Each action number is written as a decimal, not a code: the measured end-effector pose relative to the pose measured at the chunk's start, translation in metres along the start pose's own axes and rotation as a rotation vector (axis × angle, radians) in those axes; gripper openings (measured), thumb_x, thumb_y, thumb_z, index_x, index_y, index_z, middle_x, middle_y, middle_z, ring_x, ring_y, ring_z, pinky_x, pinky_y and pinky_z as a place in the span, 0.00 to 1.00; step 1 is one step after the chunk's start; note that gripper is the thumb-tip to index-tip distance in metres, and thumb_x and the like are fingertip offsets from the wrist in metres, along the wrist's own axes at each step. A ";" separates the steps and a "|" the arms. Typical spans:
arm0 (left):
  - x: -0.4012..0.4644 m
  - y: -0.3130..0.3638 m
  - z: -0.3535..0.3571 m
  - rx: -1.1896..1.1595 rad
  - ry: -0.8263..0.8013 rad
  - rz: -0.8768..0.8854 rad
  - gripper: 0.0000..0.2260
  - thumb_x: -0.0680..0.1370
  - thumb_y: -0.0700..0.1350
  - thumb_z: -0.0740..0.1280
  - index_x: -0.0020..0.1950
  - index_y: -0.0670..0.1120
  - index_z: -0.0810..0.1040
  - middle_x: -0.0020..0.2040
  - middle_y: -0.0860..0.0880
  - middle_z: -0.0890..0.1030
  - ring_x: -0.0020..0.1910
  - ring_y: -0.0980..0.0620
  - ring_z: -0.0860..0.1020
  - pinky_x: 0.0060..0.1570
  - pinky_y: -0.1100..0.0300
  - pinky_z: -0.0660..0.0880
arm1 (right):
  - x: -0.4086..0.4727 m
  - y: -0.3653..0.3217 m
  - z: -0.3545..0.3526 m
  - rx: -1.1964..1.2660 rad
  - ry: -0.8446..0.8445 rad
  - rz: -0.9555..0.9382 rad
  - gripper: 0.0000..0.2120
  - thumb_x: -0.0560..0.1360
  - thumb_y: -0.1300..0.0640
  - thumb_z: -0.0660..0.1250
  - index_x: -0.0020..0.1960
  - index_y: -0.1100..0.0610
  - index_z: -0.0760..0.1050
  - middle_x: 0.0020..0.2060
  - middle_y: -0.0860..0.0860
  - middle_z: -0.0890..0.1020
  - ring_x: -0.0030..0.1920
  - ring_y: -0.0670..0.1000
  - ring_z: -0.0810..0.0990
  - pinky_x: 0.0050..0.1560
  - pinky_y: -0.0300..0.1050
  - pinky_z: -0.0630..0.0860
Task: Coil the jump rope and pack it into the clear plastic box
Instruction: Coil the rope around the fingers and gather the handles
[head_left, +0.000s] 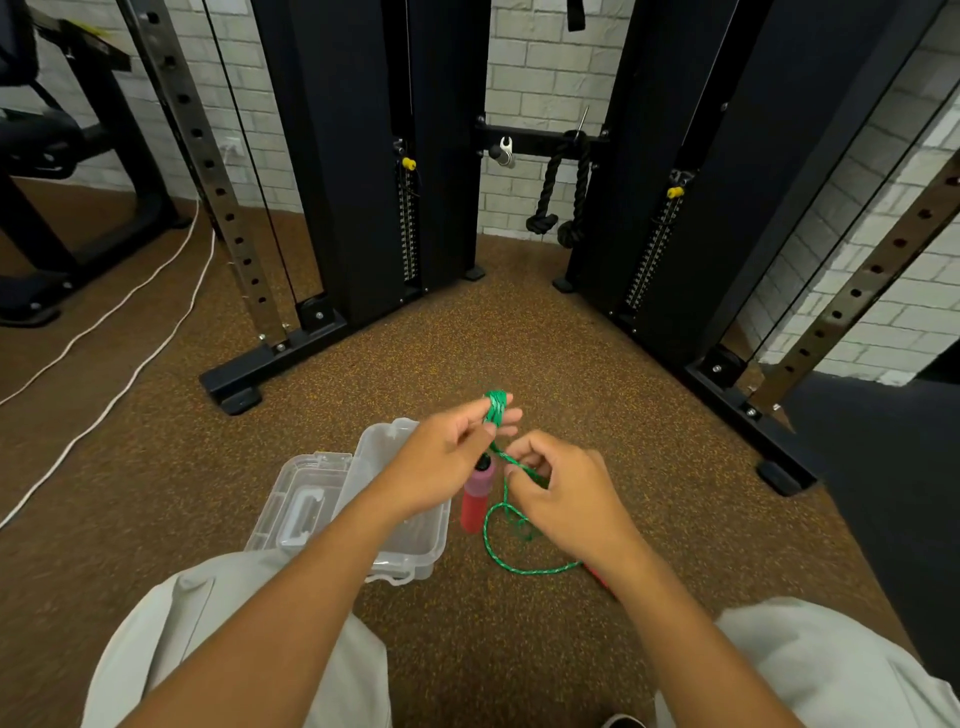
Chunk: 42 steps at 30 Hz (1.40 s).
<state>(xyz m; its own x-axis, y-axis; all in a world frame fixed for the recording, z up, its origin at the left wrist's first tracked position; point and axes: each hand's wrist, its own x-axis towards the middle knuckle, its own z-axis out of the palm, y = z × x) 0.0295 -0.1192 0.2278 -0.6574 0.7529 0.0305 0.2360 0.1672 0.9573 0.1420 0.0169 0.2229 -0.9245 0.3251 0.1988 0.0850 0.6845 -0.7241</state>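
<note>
The green jump rope (497, 551) is partly wound into a small bundle (496, 405) around the fingers of my left hand (447, 457). A red handle (477, 496) hangs below that hand. My right hand (561, 488) pinches the rope strand just right of the bundle. A loose loop of rope trails on the floor under my right wrist, where a bit of the second red handle (597, 574) shows. The clear plastic box (415, 540) lies open on the floor under my left forearm, its lid (301, 504) flipped to the left.
I sit on brown speckled rubber flooring (467, 332) with my knees in light trousers at the bottom. A black cable machine (363, 156) stands ahead with its base feet (234, 395) near the box. White cords (130, 332) run along the floor at left.
</note>
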 end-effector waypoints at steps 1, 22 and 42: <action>-0.001 -0.002 0.002 0.111 -0.025 0.015 0.15 0.85 0.43 0.59 0.70 0.49 0.75 0.65 0.49 0.82 0.62 0.56 0.81 0.66 0.54 0.76 | 0.001 0.000 -0.003 -0.029 0.006 -0.013 0.03 0.74 0.59 0.70 0.44 0.52 0.81 0.38 0.44 0.85 0.40 0.44 0.81 0.42 0.36 0.75; -0.001 -0.002 0.007 -0.771 -0.305 -0.282 0.08 0.80 0.39 0.65 0.55 0.39 0.82 0.41 0.47 0.84 0.37 0.55 0.82 0.53 0.52 0.79 | 0.015 0.018 -0.020 0.526 0.126 0.163 0.03 0.77 0.62 0.73 0.46 0.56 0.84 0.39 0.54 0.86 0.39 0.45 0.79 0.43 0.42 0.76; 0.001 0.016 0.006 -1.129 -0.081 -0.246 0.32 0.82 0.60 0.55 0.76 0.37 0.67 0.72 0.40 0.77 0.74 0.44 0.73 0.78 0.47 0.61 | 0.003 0.018 0.018 0.141 0.037 0.124 0.09 0.80 0.58 0.66 0.49 0.51 0.85 0.36 0.43 0.84 0.35 0.41 0.77 0.41 0.44 0.74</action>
<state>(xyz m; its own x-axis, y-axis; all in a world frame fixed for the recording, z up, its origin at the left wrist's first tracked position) 0.0367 -0.1124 0.2414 -0.5389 0.8246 -0.1718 -0.6923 -0.3174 0.6480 0.1341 0.0183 0.1988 -0.8958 0.4267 0.1247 0.1418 0.5403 -0.8294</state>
